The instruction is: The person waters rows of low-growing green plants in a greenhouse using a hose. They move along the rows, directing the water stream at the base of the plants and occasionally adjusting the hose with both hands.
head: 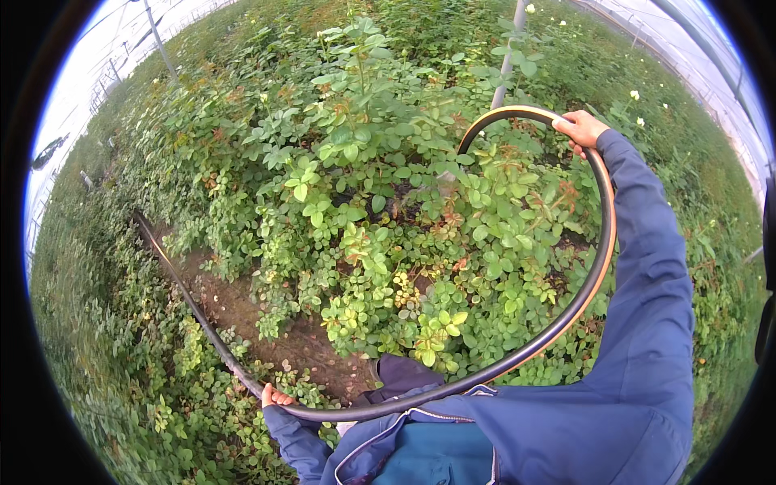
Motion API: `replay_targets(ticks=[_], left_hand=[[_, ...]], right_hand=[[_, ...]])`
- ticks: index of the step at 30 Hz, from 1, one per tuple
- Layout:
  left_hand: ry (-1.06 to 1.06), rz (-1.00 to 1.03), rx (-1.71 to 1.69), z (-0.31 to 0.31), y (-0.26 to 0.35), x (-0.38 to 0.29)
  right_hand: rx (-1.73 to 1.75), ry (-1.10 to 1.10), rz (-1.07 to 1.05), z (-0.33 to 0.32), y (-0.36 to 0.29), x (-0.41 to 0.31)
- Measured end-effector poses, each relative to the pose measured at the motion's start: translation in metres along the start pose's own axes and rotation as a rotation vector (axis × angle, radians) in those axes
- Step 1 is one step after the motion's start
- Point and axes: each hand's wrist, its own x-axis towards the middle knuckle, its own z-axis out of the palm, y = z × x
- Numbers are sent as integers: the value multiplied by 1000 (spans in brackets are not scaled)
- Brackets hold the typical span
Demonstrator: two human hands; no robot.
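Observation:
A thick black hose [521, 356] with an orange stripe sweeps in a wide curve across the front of my body. My right hand [583, 130], raised at the far right, grips it near its visible end, which bends down into the leaves of the rose bushes [364, 200]. A pale blur by that end may be water, but I cannot tell. Low on the left, my left hand [279, 395] is closed around the hose near my waist. From there the hose runs away along a bare soil path [303, 348] to the far left.
Dense rose plants stand on both sides of the path, with a few white blooms [634, 95]. A grey post [509, 54] rises among the bushes beyond the hose loop. Another post [160, 39] stands far left. Pale greenhouse sheeting [697, 45] encloses the rows.

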Motion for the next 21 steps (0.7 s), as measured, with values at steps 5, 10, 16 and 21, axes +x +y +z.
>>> replay_targets(ticks=[5,10,16,21], left_hand=[[26,-52,12,-13,-26,-21],[139,-93,-21,-27,-52,-33],[89,-44,49,-35,-118,-57],[16,-88,41,-26,-179,-91]], right_hand=[[37,-10,49,-32,49,-46],[30,23,120,-55,94,-86],[46,10,152,-94,172,-120],[-17,29,185,-130,251,-153]])
